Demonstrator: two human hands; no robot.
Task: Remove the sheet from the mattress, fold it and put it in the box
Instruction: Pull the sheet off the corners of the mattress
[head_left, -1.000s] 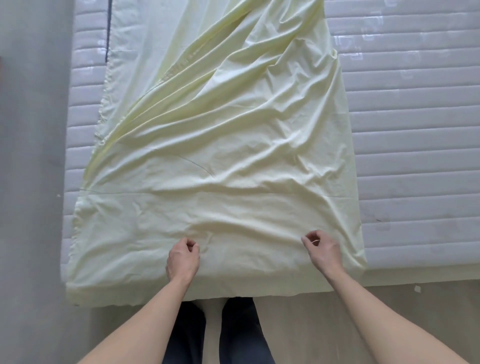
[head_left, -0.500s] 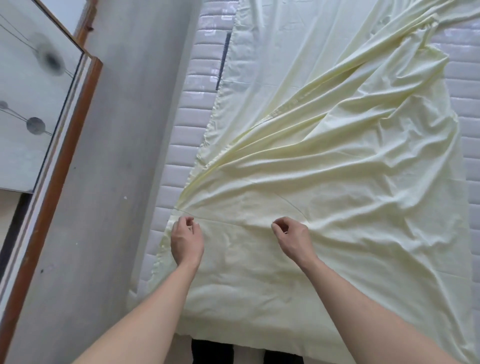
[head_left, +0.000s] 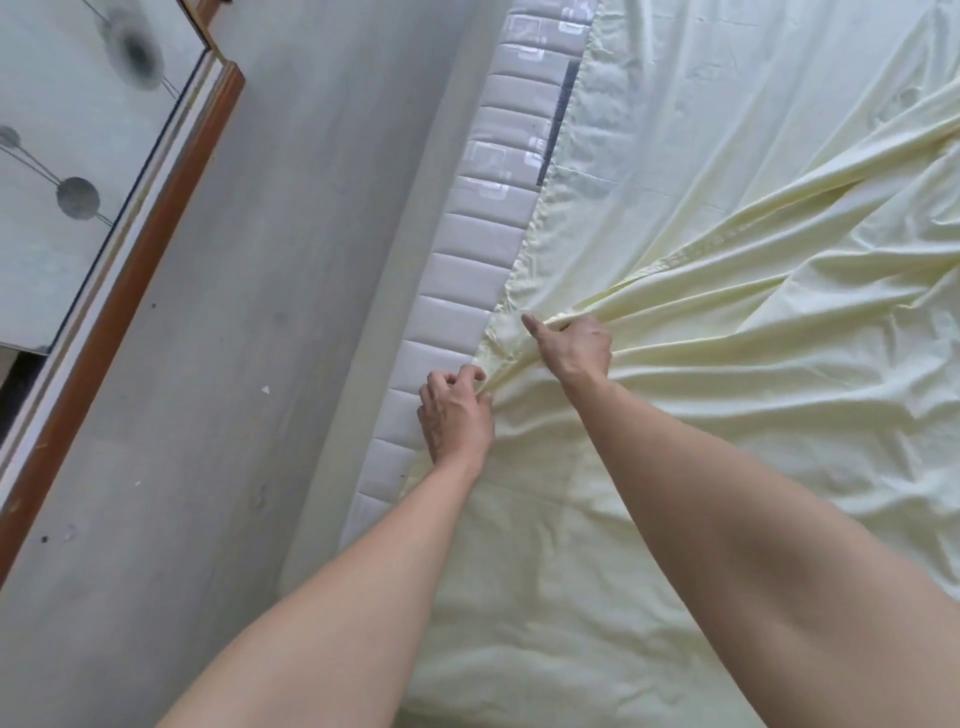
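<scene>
My left hand (head_left: 456, 410) pinches the sheet (head_left: 727, 364) edge at centre frame, right hand (head_left: 574, 345) grips a fold just above, prob. to gather it. Sheet lies on the mattress (head_left: 467, 291), w/ no box visible.

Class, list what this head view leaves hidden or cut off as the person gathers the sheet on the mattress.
- Box: nowhere in the head view, so its place is unknown.
- Sheet: its far and right parts run past the frame edges.
- Mattress: only a quilted strip shows; the sheet covers the rest.
- Right hand: its fingertips are buried in a fold.
- Left hand: the knuckles hide how much cloth its grip holds.
</scene>
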